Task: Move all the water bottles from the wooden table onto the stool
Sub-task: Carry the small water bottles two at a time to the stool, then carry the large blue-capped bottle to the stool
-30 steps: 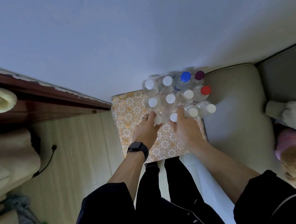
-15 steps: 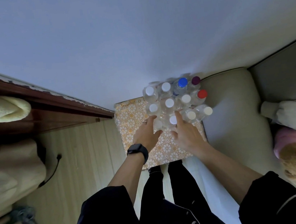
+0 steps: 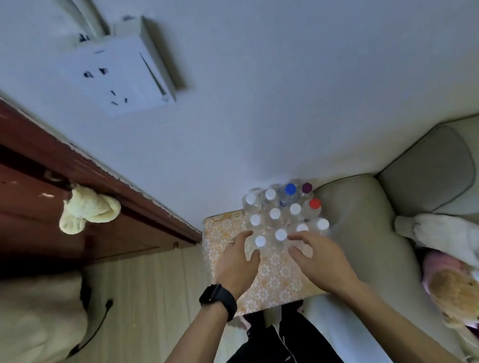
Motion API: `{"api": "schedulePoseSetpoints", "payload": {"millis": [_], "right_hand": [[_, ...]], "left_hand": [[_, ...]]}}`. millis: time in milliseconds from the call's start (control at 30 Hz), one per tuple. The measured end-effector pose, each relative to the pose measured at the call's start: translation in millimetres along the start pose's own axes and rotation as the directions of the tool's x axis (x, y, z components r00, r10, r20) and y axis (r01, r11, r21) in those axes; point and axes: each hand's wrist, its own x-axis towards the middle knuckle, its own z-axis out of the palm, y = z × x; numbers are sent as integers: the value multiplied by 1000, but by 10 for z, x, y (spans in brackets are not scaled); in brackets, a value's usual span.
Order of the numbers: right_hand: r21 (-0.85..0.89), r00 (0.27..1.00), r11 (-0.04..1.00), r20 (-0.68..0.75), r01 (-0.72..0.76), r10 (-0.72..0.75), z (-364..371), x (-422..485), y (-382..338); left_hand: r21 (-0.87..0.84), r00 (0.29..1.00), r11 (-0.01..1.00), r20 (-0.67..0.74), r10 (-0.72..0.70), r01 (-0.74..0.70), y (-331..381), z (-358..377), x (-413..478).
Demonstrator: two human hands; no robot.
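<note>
Upright bottles (image 3: 285, 215) packed in rows at the stool's (image 3: 276, 283) far right corner, against the wall. Left hand (image 3: 237, 264) and right hand (image 3: 318, 257) at the front row, fingers (image 3: 300, 238) spread, grasping nothing. Equally near, bottles straight ahead.

Twelve water bottles (image 3: 275, 213) stand mid-frame: nine white caps (image 3: 255, 219), one blue cap (image 3: 290, 189), one purple cap (image 3: 307, 187), one red cap (image 3: 314, 203). One stool (image 3: 276, 283) under them. One wall socket (image 3: 114, 76) upper left.
</note>
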Motion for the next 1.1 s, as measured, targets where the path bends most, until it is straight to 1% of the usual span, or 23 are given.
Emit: {"api": "schedulePoseSetpoints", "payload": {"millis": [100, 167, 267, 333, 433, 533, 600, 667, 700, 767, 833, 900, 967, 1033, 1100], "right_hand": [[15, 996, 997, -46, 76, -76, -192, -165, -162], [23, 989, 990, -47, 142, -140, -261, -185, -250], [4, 970, 970, 8, 242, -242, -274, -121, -394], [-14, 944, 946, 84, 322, -320, -233, -53, -500], [-15, 865, 883, 209, 468, -455, -101, 13, -680], [-20, 740, 794, 376, 608, -558, 163, 52, -868], [-17, 628, 721, 504, 693, -592, 412, -49, -1063], [27, 483, 632, 620, 774, -618, 717, -315, -1285], [64, 396, 575, 663, 815, -635, 871, -500, -1402], [146, 193, 419, 722, 896, -664, 1179, -950, -1605], [219, 11, 278, 768, 935, -641, 1429, -1454, -1783], [306, -159, 154, 788, 939, -594, 1622, -1970, -1921], [407, -322, 33, 765, 913, -558, 1765, -2507, -1992], [502, -448, -44, 727, 864, -521, 1860, -3057, -1993], [584, -553, -102, 678, 805, -484, 1936, -3611, -1936]], "left_hand": [[-26, 997, 1000, -73, -15, 13, 23, -194, -216], [-36, 990, 998, -132, -49, 44, 5, -298, -336], [-50, 969, 991, -207, -132, 124, -96, -385, -488], [-96, 938, 973, -262, -228, 210, -182, -408, -632], [-189, 874, 933, -333, -355, 307, -302, -388, -953], [-337, 755, 855, -412, -510, 394, -457, -246, -1415], [-431, 643, 785, -456, -615, 446, -598, -85, -1833], [-527, 495, 694, -486, -720, 491, -731, 97, -2339], [-574, 409, 646, -500, -764, 503, -789, 193, -2610], [-668, 212, 546, -517, -829, 506, -845, 402, -3197], [-759, 8, 440, -498, -867, 480, -845, 649, -3789], [-837, -177, 342, -448, -876, 427, -791, 939, -4354], [-897, -344, 265, -389, -855, 354, -688, 1254, -4890], [-939, -487, 209, -323, -812, 274, -549, 1549, -5393], [-964, -596, 163, -260, -760, 212, -387, 1801, -5876]]}}
